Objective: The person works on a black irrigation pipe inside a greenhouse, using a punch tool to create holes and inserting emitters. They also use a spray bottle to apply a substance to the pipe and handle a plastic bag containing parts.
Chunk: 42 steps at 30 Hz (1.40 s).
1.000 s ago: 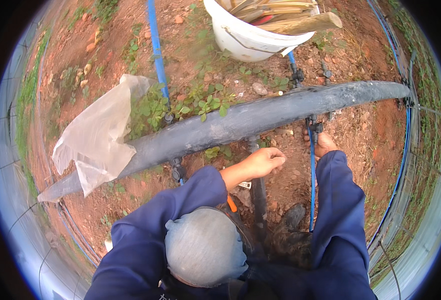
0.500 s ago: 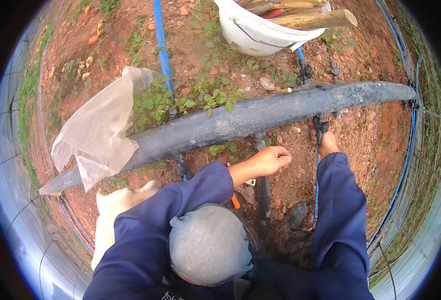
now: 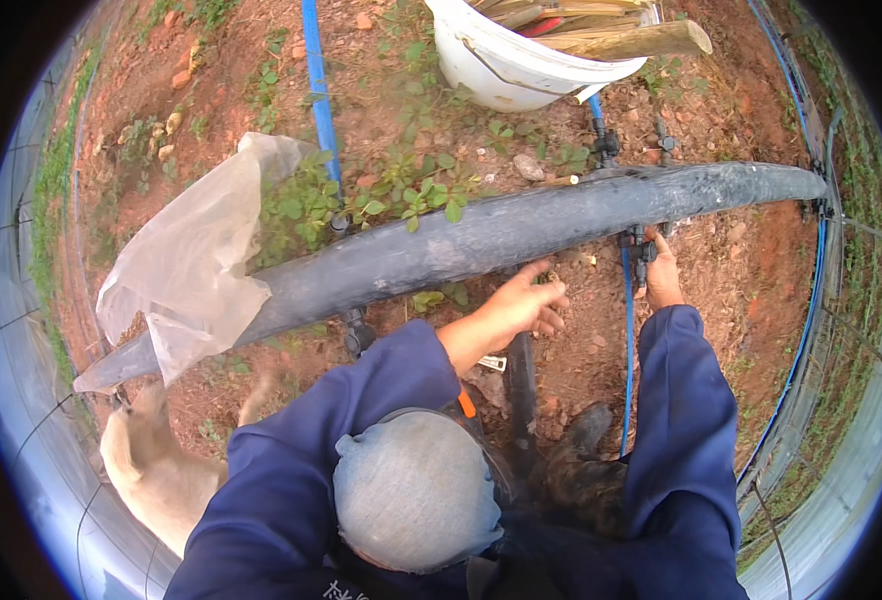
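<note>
A thick dark-grey pipe (image 3: 441, 245) lies across the soil in front of me. My right hand (image 3: 665, 275) is at its near side, fingers closed around a small black valve (image 3: 645, 252) beneath the pipe. A thin blue tube (image 3: 628, 350) runs down from beside that valve toward me. My left hand (image 3: 521, 305) is just below the pipe's middle, thumb and fingers apart, over a dark branch pipe (image 3: 524, 385) that it partly covers. I see nothing clearly held in it. Another black valve (image 3: 358, 332) hangs from the pipe left of this hand.
A white bucket (image 3: 521, 75) of wooden sticks stands beyond the pipe. Clear plastic sheeting (image 3: 196, 255) drapes over its left end, beside green weeds (image 3: 411, 190). A cream dog (image 3: 166, 470) is at my left. An orange-handled tool (image 3: 467, 402) lies near my left forearm.
My left hand has shifted left and up to the pipe, its fingers spreading. My right hand has risen slightly around the valve. The dog has moved left, toward the pipe's end.
</note>
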Available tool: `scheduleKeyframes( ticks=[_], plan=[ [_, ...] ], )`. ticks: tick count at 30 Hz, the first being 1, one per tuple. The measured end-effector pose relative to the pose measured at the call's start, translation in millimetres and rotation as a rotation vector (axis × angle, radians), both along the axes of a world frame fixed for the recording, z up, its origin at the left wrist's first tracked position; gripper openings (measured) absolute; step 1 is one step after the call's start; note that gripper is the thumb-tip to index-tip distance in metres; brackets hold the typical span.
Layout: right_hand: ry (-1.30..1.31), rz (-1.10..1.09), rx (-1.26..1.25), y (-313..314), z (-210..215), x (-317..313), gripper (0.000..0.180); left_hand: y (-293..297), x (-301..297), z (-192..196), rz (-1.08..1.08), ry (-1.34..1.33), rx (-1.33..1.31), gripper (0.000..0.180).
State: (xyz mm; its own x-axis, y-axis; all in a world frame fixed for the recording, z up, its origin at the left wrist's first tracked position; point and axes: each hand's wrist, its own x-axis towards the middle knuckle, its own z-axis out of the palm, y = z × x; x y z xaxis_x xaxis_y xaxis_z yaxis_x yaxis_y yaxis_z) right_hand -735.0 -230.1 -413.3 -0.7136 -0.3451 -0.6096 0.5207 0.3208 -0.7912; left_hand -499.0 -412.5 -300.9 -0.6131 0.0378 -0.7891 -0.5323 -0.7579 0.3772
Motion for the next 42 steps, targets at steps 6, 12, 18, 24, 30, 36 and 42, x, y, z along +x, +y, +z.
scheduleKeyframes(
  ticks=[6,12,18,24,30,36,42],
  plan=[
    [-0.108,0.068,-0.03,-3,13,-9,0.03,-6,-2,-1,0.409,0.211,0.31,0.049],
    [0.186,-0.137,-0.004,11,-15,19,0.022,-12,2,12,0.402,0.373,0.347,0.057],
    [0.708,0.059,0.276,-10,-45,46,0.043,-16,3,19,0.371,0.387,0.353,0.058],
    [0.667,0.128,0.591,-41,-26,46,0.045,-16,3,19,0.344,0.389,0.357,0.057],
    [0.572,0.095,0.417,-32,-23,42,0.041,-15,4,15,0.345,0.373,0.333,0.056],
    [0.483,0.289,0.528,-17,-39,37,0.044,-14,5,11,0.335,0.359,0.33,0.054],
    [0.456,0.249,0.472,-4,-61,38,0.048,-15,5,11,0.321,0.338,0.33,0.052]
  ],
)
